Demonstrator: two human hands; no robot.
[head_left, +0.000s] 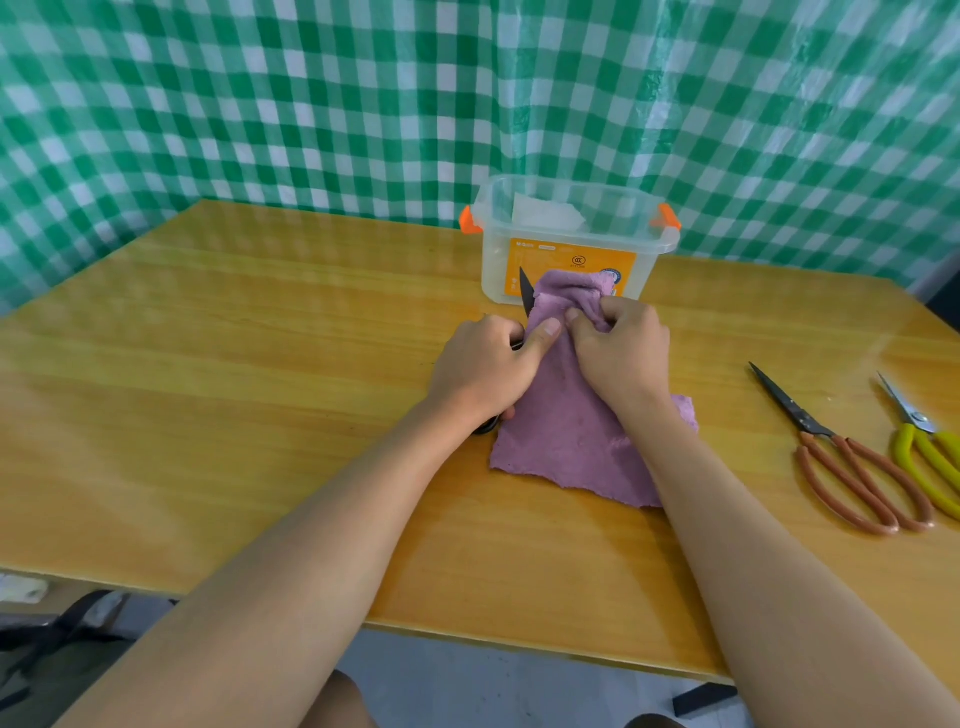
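Observation:
A purple cloth (566, 436) lies on the wooden table (234, 364), its far end lifted and bunched. My left hand (483, 366) grips a pair of black scissors; the blade tip (526, 291) sticks up past the cloth and a black handle loop (487, 427) shows under the wrist. The left thumb presses on the cloth. My right hand (618, 348) pinches the bunched far end of the cloth around the blades. Most of the scissors are hidden by the cloth and my hands.
A clear plastic box (571, 239) with orange latches stands just behind the cloth. Two more scissors lie at the right: one with orange-brown handles (852, 462), one with yellow handles (924, 447). A green checked curtain hangs behind the table.

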